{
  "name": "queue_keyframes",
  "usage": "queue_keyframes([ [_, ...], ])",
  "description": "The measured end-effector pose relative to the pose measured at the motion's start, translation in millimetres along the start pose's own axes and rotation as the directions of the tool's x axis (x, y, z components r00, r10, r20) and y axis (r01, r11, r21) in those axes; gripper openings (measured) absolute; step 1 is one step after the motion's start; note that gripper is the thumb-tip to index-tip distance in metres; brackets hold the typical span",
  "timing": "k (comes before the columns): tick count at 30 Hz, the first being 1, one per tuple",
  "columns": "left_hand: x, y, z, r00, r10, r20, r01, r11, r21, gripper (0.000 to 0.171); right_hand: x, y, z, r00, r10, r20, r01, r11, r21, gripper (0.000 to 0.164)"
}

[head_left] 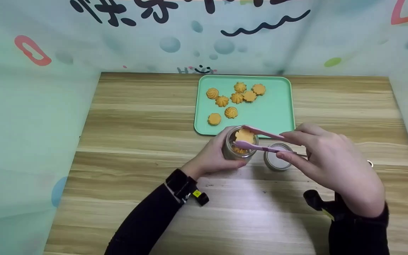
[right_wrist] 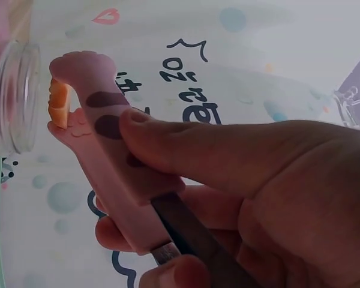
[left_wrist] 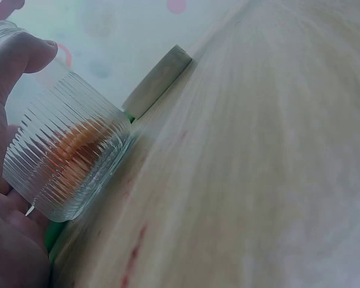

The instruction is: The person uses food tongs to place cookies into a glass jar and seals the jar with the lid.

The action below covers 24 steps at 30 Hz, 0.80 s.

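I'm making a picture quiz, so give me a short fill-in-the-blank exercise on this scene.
A ribbed clear-glass jar is held in the person's ____ hand.
The right hand grips paw-tipped tongs whose ends are coloured ____.
On the rectangular mint-green tray, ____ fluted golden biscuits are visible.
Missing words: left; pink; eight.

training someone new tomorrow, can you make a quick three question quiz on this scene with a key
1. Which hand holds the glass jar?
2. True or false: the pink tongs in the right hand pinch a cookie at the jar's mouth.
3. How many cookies can be seen lying on the green tray?

Key:
1. The left hand.
2. True.
3. Eight.
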State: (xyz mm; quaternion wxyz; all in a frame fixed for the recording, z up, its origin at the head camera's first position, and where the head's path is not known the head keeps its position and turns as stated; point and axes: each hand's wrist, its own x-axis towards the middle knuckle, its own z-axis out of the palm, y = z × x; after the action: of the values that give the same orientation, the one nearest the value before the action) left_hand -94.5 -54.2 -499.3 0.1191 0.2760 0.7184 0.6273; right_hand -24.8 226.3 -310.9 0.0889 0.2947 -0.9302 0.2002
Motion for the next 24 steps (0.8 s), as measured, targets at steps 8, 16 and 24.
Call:
queue_keyframes([
  [8, 1.3, -1.3, 0.9, 1.000, 0.022, 0.007, -0.022, 1.000, -0.001, 0.097, 4.6, -0.9, 7.1, 0.993, 0.074, 0.093, -0.075, 0.997, 0.007, 0.030],
  [16, 1.8, -0.9, 1.4, 1.000, 0.022, 0.001, -0.022, 1.000, 0.009, 0.096, 6.3, -1.6, 8.9, 0.987, 0.093, 0.127, -0.093, 0.996, -0.005, 0.032],
  [24, 0.9, -0.1, 0.7, 1.000, 0.022, -0.002, -0.022, 1.000, 0.018, 0.096, 7.1, -2.2, 10.9, 0.990, 0.075, 0.118, -0.075, 0.997, -0.002, 0.032],
])
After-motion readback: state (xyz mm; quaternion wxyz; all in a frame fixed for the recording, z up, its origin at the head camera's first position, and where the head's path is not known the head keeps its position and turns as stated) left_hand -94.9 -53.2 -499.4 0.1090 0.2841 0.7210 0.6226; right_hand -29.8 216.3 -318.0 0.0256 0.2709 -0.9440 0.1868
